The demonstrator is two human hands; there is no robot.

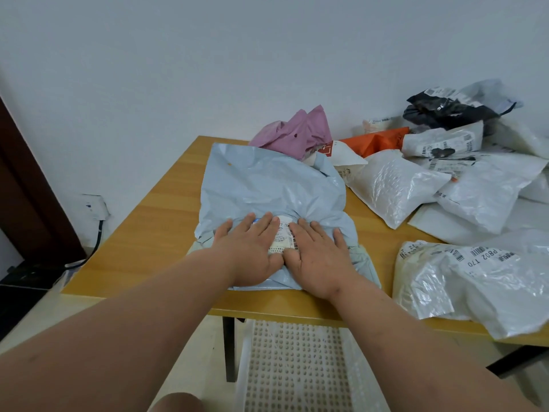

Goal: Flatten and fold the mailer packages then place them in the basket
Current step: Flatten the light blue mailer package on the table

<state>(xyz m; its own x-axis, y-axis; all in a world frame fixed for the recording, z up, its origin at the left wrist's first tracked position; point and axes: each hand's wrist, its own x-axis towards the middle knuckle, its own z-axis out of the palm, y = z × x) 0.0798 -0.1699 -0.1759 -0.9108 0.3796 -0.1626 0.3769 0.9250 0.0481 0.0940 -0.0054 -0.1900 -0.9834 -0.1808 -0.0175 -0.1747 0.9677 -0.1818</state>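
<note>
Pale-blue mailer [267, 185] lay on the wooden table [148, 233], left hand [252, 248] and right hand [318, 257] pressing it flat-fingered, apparently to expel air; basket [297, 367] waited below

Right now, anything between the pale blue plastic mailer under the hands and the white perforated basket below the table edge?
Nothing visible. Left hand and right hand press flat on the pale blue plastic mailer; the white perforated basket sits open beneath the wooden table edge, directly below them.

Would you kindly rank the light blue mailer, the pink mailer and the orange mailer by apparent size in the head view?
1. light blue mailer
2. pink mailer
3. orange mailer, partly covered, so unsure against the pink.
</note>
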